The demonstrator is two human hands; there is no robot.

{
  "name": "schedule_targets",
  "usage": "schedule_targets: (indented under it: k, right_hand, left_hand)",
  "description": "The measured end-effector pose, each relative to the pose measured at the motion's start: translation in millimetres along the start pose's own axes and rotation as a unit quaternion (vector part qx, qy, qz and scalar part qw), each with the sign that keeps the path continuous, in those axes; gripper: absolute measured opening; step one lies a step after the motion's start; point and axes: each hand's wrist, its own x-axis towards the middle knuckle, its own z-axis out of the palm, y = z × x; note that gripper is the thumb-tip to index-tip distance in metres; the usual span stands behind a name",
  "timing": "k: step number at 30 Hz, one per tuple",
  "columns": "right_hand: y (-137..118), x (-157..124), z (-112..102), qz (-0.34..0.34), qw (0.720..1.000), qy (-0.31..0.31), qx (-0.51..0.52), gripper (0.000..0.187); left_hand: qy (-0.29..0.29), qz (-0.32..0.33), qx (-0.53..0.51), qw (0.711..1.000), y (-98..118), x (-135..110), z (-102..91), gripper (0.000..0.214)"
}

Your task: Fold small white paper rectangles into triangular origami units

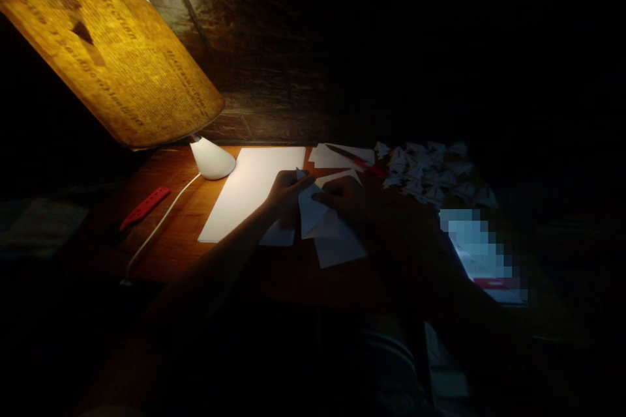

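Both of my hands meet over a small piece of white paper (315, 216) near the middle of a wooden table (186, 244). My left hand (286, 194) pinches the paper's left edge and upper corner. My right hand (345, 199) is closed on its right side, fingers pressed to the sheet. The paper looks partly folded and lifted a little off the table. More white sheets (252, 192) lie flat under and left of my hands. The room is very dark, so fingers show only in outline.
A white lamp base (212, 158) with a cord stands at the back left, its shade covered by a sheet of newsprint (117, 62). A red ruler-like strip (145, 206) lies left. Several small folded paper pieces (430, 172) are heaped at the back right. A red-handled tool (366, 166) lies on paper scraps.
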Motion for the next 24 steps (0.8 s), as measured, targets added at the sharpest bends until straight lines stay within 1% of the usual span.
schedule_targets:
  k: [4, 7, 9, 11, 13, 15, 20, 24]
  right_hand:
    - [-2.8, -0.4, 0.9, 0.014, 1.0, -0.008, 0.021, 0.059]
    - [-3.2, 0.2, 1.3, 0.009, 1.0, -0.006, 0.024, 0.061]
    - [-2.2, 0.7, 0.7, 0.002, 1.0, -0.008, 0.02, 0.062]
    - [-1.1, 1.0, -0.3, -0.004, 1.0, -0.011, 0.018, 0.063]
    - [-0.5, 1.3, -1.3, -0.006, 1.0, -0.015, 0.019, 0.064]
    - [-1.0, 1.3, -1.6, -0.003, 1.0, -0.02, 0.019, 0.064]
    - [-4.3, 0.3, 1.5, 0.013, 0.999, -0.005, 0.041, 0.065]
    - [-4.6, -0.1, 3.0, 0.022, 0.998, 0.016, 0.062, 0.054]
  left_hand:
    - [0.015, 0.008, -0.015, 1.0, 1.0, -0.9, 1.9, 0.056]
    - [0.015, -0.01, -0.022, 1.0, 1.0, -1.5, 2.3, 0.055]
    - [-0.001, -0.027, -0.026, 0.999, 0.7, -1.8, 1.6, 0.053]
    - [-0.028, -0.033, -0.026, 0.999, 0.6, -1.9, 0.5, 0.05]
    - [-0.056, -0.029, -0.024, 0.998, 0.8, -1.8, -0.5, 0.047]
    - [-0.065, -0.019, -0.032, 0.997, 1.3, -1.4, -0.9, 0.045]
    - [-0.065, -0.008, -0.055, 0.996, 2.1, -0.2, -0.3, 0.04]
    - [-0.045, -0.016, -0.059, 0.997, -0.1, -0.6, 0.5, 0.043]
